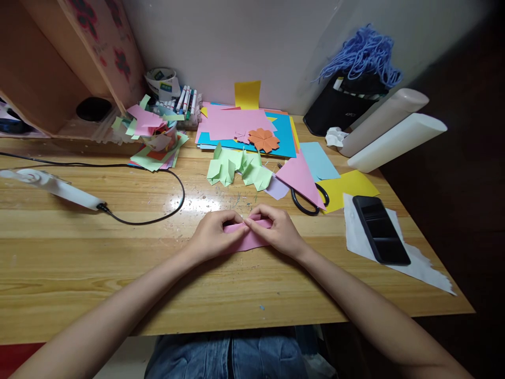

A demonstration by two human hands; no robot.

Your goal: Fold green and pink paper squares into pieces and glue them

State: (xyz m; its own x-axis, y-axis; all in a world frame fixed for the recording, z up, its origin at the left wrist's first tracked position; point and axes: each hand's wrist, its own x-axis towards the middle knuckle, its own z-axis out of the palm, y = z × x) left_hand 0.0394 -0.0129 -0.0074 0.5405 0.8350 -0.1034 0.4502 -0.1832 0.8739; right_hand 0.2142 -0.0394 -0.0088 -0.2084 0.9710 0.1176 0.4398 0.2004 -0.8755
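A piece of pink paper (249, 241), partly folded, is held just over the wooden table between both hands. My left hand (215, 231) pinches it from the left, thumb and fingers closed near its middle. From the right, my right hand (281, 231) grips it the same way, so the two thumbs nearly meet on the fold. Parts of the paper are covered by the fingers. Beyond the hands lie light green folded paper pieces (221, 169). A pink paper triangle (300, 179) rests over black-handled scissors (305, 209) to the right.
A white glue gun (59, 188) with a black cable lies left. At the back are a stack of coloured paper (236, 123), an orange paper flower (264, 140), markers (187, 100) and a cup of scraps (158, 138). A phone (381, 229) and white rolls (398, 142) stand right.
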